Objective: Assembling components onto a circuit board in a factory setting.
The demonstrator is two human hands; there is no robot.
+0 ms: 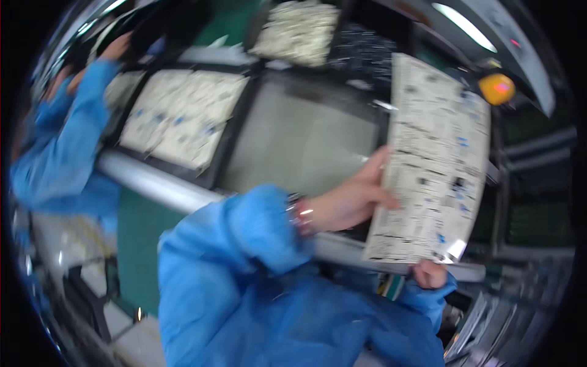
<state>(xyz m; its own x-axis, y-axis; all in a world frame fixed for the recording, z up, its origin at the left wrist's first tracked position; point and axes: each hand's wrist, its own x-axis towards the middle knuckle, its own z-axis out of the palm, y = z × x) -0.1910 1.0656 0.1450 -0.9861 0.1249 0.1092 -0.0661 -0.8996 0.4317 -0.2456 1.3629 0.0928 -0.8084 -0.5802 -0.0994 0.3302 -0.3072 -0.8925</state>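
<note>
I hold up a large white circuit board panel (437, 147), dotted with small black and blue components, and it is tilted on the right side of the view. My left hand (351, 199) grips its left edge, thumb across the face and fingers partly hidden behind. At the lower edge my right hand (430, 274) is closed on the same panel near its corner. Beyond my left wrist lies a grey rectangular work surface (293, 134) in a dark frame. Motion smears the picture somewhat.
Another white component-covered board (183, 116) lies in a dark frame to the left. Past it works a person in a blue sleeve (67, 153). Trays of pale parts (296, 33) and dark parts (364, 52) stand at the back. An orange-yellow lamp (496, 89) is beyond the panel's upper right.
</note>
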